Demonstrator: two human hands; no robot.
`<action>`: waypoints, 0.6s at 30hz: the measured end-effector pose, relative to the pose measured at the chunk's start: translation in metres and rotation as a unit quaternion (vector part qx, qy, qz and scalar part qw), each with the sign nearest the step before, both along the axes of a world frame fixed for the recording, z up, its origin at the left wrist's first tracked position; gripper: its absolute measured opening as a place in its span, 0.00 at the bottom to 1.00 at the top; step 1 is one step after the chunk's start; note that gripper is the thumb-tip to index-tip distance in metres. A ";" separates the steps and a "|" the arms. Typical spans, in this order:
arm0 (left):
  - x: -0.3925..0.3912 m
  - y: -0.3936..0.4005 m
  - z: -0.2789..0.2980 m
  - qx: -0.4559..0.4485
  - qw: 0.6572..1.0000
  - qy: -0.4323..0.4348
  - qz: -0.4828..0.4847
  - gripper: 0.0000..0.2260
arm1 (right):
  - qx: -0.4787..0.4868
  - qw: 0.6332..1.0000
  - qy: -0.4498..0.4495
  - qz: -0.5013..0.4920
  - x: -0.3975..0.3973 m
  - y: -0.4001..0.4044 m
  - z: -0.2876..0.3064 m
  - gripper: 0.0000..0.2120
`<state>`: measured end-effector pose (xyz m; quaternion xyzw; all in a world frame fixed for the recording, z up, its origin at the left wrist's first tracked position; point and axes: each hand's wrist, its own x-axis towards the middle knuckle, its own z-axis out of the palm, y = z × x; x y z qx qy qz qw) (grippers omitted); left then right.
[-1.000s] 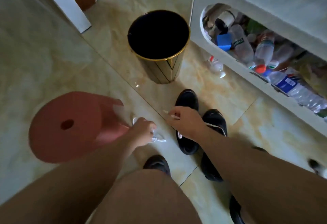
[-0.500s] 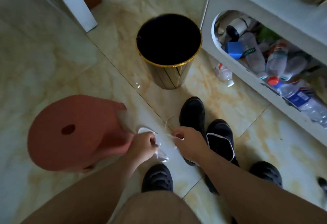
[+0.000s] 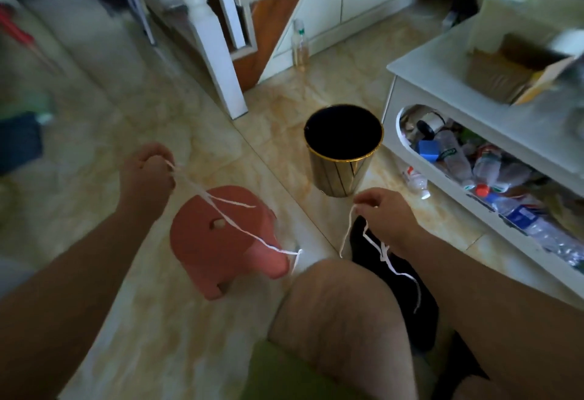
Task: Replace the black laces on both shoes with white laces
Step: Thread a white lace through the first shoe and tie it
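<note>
Black shoe (image 3: 407, 276) mostly hidden behind knee & right forearm, lace (image 3: 235, 226) end lost behind knee, top-right clutter blurred

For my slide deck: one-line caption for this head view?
Left hand and right hand each hold white laces above a pink stool and black shoe.

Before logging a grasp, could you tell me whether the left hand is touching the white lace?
Touching: in the head view the left hand pinches the white lace at its fingertips.

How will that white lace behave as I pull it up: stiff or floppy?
Probably floppy: the white lace sags and kinks between the left hand and right hand. Likely very light, its loose end dangling freely. It may snag or tangle, since strands cross near the stool.
</note>
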<state>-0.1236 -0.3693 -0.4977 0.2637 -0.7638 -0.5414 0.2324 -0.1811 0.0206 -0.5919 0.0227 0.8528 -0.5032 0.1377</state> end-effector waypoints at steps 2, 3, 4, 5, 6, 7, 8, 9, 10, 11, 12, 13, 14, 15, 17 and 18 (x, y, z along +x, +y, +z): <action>0.007 -0.002 0.025 -0.017 0.999 0.042 0.027 0.11 | -0.003 1.000 0.005 -0.003 0.005 -0.004 0.014 0.09; 0.008 -0.006 0.028 -0.056 0.997 0.037 0.027 0.11 | -0.005 1.000 0.005 -0.003 0.007 -0.006 0.020 0.08; 0.009 -0.011 0.026 -0.125 0.992 0.005 0.010 0.09 | -0.005 1.000 0.004 0.000 0.011 -0.009 0.025 0.08; 0.009 -0.018 0.017 -0.215 0.974 -0.061 -0.023 0.07 | -0.004 1.000 0.003 0.003 0.015 -0.012 0.029 0.07; 0.010 -0.022 0.004 -0.312 0.937 -0.141 -0.075 0.07 | -0.003 1.000 0.001 0.008 0.019 -0.015 0.033 0.07; 0.010 -0.027 -0.016 -0.376 0.891 -0.214 -0.137 0.07 | -0.004 1.000 0.001 0.013 0.022 -0.017 0.036 0.07; 0.011 -0.028 -0.036 -0.401 0.852 -0.277 -0.192 0.09 | -0.003 1.000 0.002 0.020 0.025 -0.018 0.040 0.07; 0.014 -0.029 -0.058 -0.396 0.828 -0.327 -0.228 0.11 | 0.001 1.000 0.005 0.028 0.028 -0.019 0.042 0.07; 0.019 -0.027 -0.076 -0.377 0.821 -0.356 -0.238 0.13 | 0.006 0.999 0.008 0.035 0.031 -0.018 0.043 0.06; 0.023 -0.026 -0.095 -0.359 0.826 -0.366 -0.236 0.12 | 0.011 0.999 0.008 0.040 0.033 -0.017 0.042 0.06; 0.026 -0.023 -0.111 -0.349 0.835 -0.358 -0.230 0.11 | 0.012 0.999 0.007 0.042 0.035 -0.014 0.041 0.06; 0.027 -0.021 -0.127 -0.340 0.848 -0.341 -0.222 0.10 | 0.013 0.999 0.006 0.044 0.036 -0.012 0.039 0.07; 0.028 -0.017 -0.139 -0.333 0.858 -0.328 -0.214 0.08 | 0.016 0.999 0.004 0.044 0.037 -0.009 0.037 0.07; 0.029 -0.014 -0.149 -0.320 0.867 -0.323 -0.204 0.08 | 0.021 0.999 0.004 0.043 0.036 -0.007 0.035 0.07; 0.028 -0.006 -0.163 -0.305 0.873 -0.340 -0.170 0.11 | 0.032 0.999 0.000 0.041 0.033 -0.004 0.027 0.07; 0.029 -0.001 -0.164 -0.335 0.869 -0.338 -0.135 0.12 | 0.034 0.999 -0.007 0.039 0.031 -0.005 0.021 0.07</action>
